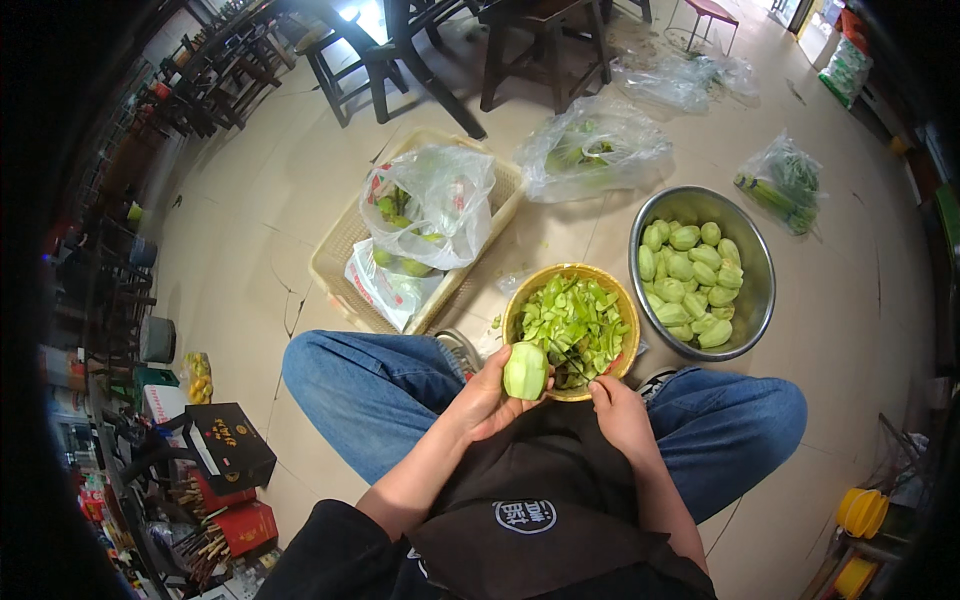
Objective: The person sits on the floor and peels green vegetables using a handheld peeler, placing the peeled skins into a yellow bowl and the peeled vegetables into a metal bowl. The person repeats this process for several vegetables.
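My left hand [484,405] holds a peeled pale-green fruit [526,371], possibly a green mango, with flat cut facets along its side. In my right hand [622,420] is a thin dark tool [576,367], perhaps a peeler or knife; its handle is mostly hidden by the fingers. Both hands are at the near rim of a yellow basket-like bin [634,334], which holds a heap of green peels [570,315]. Right of the bin stands a stainless-steel basin [766,300] with many peeled green fruits [690,281] inside.
A cream plastic crate [330,277] at the left holds a plastic bag [457,225] with unpeeled green fruits [397,262]. Beyond lie another bag [592,150] and bagged green vegetables [784,187]. Dark wooden stools [551,45] stand ahead. A black box [229,446] is at left.
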Action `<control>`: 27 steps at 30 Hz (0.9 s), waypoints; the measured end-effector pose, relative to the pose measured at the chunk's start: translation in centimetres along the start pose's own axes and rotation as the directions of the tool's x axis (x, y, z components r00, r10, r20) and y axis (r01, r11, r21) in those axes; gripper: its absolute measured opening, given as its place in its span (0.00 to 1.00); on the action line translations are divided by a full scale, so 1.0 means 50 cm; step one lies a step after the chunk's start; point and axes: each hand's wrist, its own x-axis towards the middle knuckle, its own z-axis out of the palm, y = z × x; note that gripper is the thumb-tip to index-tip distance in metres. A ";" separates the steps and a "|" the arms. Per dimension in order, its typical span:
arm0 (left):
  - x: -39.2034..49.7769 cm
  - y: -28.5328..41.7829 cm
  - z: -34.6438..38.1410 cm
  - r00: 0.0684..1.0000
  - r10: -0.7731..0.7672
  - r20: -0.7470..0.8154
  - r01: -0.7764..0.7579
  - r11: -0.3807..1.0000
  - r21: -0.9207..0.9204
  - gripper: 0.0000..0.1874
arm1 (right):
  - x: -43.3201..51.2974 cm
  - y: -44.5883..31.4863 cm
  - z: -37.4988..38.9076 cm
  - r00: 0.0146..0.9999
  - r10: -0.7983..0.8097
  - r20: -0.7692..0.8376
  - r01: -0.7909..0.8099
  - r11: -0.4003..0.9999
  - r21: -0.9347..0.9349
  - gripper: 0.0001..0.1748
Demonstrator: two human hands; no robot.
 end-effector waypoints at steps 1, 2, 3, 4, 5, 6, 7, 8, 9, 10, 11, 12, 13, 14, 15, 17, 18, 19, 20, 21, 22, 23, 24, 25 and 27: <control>0.004 0.005 0.001 1.000 -0.030 0.005 0.031 0.996 -0.089 0.31 | -0.003 -0.013 -0.002 1.000 -0.002 -0.006 0.002 1.000 0.011 0.15; 0.006 0.009 0.001 0.998 -0.060 0.012 0.062 0.982 -0.177 0.31 | -0.007 -0.026 -0.004 1.000 -0.003 -0.012 0.004 1.000 0.022 0.15; 0.006 0.012 -0.002 0.996 -0.089 0.018 0.091 0.960 -0.265 0.31 | -0.014 -0.035 -0.001 0.993 -0.090 -0.079 0.093 0.995 0.038 0.14; 0.016 0.011 -0.026 0.989 -0.121 0.081 0.142 0.931 -0.335 0.31 | -0.023 -0.045 0.003 0.974 -0.174 -0.148 0.183 0.982 0.049 0.14; 0.020 0.007 -0.041 0.985 -0.131 0.116 0.166 0.913 -0.373 0.31 | -0.032 -0.054 0.009 0.943 -0.255 -0.216 0.272 0.961 0.054 0.14; 0.023 0.008 -0.042 0.977 -0.142 0.157 0.195 0.892 -0.407 0.31 | -0.042 -0.064 0.013 0.919 -0.316 -0.236 0.332 0.943 0.031 0.14; 0.025 0.007 -0.043 0.969 -0.151 0.197 0.225 0.870 -0.439 0.31 | -0.053 -0.076 0.018 0.903 -0.365 -0.228 0.371 0.928 -0.016 0.16; 0.026 0.006 -0.042 0.969 -0.154 0.194 0.225 0.875 -0.429 0.29 | -0.059 -0.083 0.022 0.873 -0.433 -0.227 0.422 0.902 -0.096 0.17; 0.024 0.002 -0.036 0.976 -0.137 0.169 0.199 0.879 -0.433 0.29 | -0.064 -0.090 0.027 0.839 -0.498 -0.219 0.469 0.866 -0.173 0.19; 0.022 -0.006 -0.031 0.982 -0.121 0.144 0.172 0.883 -0.436 0.29 | -0.068 -0.097 0.033 0.815 -0.529 -0.237 0.492 0.847 -0.200 0.20; 0.018 -0.007 -0.014 0.987 -0.106 0.119 0.148 0.887 -0.438 0.29 | -0.068 -0.102 0.036 0.801 -0.549 -0.239 0.501 0.833 -0.235 0.21; 0.006 -0.004 0.010 0.992 -0.116 0.059 0.130 0.910 -0.393 0.28 | -0.065 -0.105 0.039 0.787 -0.568 -0.241 0.508 0.818 -0.270 0.21; 0.004 -0.006 0.021 0.992 -0.123 0.015 0.119 0.915 -0.385 0.28 | -0.062 -0.108 0.039 0.773 -0.587 -0.241 0.514 0.802 -0.305 0.22; 0.002 -0.007 0.029 0.992 -0.126 -0.027 0.106 0.920 -0.377 0.28 | -0.060 -0.110 0.039 0.762 -0.598 -0.247 0.519 0.793 -0.319 0.22; 0.001 -0.008 0.033 0.989 -0.129 -0.069 0.095 0.925 -0.368 0.27 | -0.057 -0.107 0.035 0.767 -0.596 -0.238 0.524 0.796 -0.304 0.22; 0.002 -0.012 0.016 0.994 -0.107 0.022 0.107 0.919 -0.379 0.27 | -0.047 -0.098 0.024 0.775 -0.592 -0.220 0.533 0.800 -0.274 0.21; 0.003 -0.015 0.002 0.993 -0.095 0.066 0.113 0.916 -0.385 0.27 | -0.043 -0.096 0.021 0.778 -0.587 -0.224 0.543 0.808 -0.229 0.19; 0.006 -0.019 -0.017 0.987 -0.083 0.135 0.133 0.901 -0.413 0.27 | -0.042 -0.094 0.022 0.786 -0.583 -0.207 0.547 0.811 -0.208 0.20; 0.010 -0.025 -0.039 0.977 -0.069 0.204 0.154 0.885 -0.439 0.27 | -0.039 -0.090 0.024 0.793 -0.579 -0.189 0.550 0.814 -0.186 0.20; 0.009 -0.021 -0.036 0.961 -0.055 0.272 0.181 0.869 -0.461 0.27 | -0.038 -0.091 0.024 0.801 -0.572 -0.173 0.550 0.819 -0.164 0.20; 0.007 -0.020 -0.031 0.974 -0.077 0.213 0.166 0.882 -0.442 0.26 | -0.040 -0.094 0.023 0.795 -0.583 -0.168 0.554 0.810 -0.191 0.20; 0.004 -0.020 -0.025 0.984 -0.097 0.152 0.153 0.894 -0.420 0.26 | -0.045 -0.102 0.020 0.788 -0.593 -0.162 0.558 0.801 -0.218 0.20; 0.000 -0.019 -0.017 0.989 -0.115 0.090 0.142 0.906 -0.398 0.26 | -0.047 -0.108 0.018 0.782 -0.604 -0.156 0.562 0.790 -0.244 0.20; -0.002 -0.019 -0.014 0.989 -0.125 0.077 0.145 0.909 -0.390 0.26 | -0.042 -0.105 0.017 0.782 -0.605 -0.151 0.565 0.790 -0.237 0.20; -0.009 -0.016 -0.008 0.989 -0.140 0.053 0.149 0.916 -0.373 0.26 | -0.028 -0.088 0.011 0.779 -0.611 -0.143 0.576 0.786 -0.225 0.19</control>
